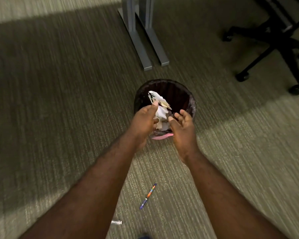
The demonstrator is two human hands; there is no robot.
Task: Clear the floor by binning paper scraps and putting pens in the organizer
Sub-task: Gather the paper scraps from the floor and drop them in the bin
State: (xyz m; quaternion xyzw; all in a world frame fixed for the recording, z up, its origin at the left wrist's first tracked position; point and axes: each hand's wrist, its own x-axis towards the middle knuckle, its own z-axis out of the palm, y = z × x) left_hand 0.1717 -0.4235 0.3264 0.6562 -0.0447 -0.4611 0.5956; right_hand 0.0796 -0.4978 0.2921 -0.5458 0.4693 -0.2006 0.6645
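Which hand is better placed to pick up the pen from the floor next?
Probably the right hand: it is open and holds nothing. The left hand grips paper scraps over the bin. The pen lies on the carpet between both forearms.

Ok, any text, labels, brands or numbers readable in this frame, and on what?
None can be read.
Pen: orange and blue print on the barrel, too small and blurred to read.
Paper scraps: no legible writing.
Bin: no label visible.
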